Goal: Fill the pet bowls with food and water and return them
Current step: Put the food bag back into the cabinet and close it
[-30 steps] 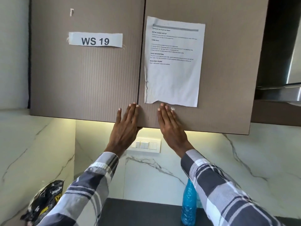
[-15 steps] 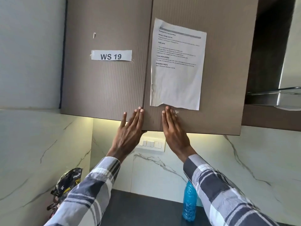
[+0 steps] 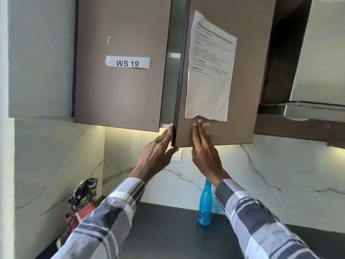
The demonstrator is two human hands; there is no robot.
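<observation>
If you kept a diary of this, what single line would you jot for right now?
step: opening right cabinet door | left hand grips door edge | right hand flat on door front | bowls: not visible

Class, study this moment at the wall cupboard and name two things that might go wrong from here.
1. The left hand curls round the edge of the right cupboard door; if the door swings back, its fingers might get pinched.
2. The right hand lies flat just under the taped paper sheet, whose torn bottom edge may catch and rip further.
</observation>
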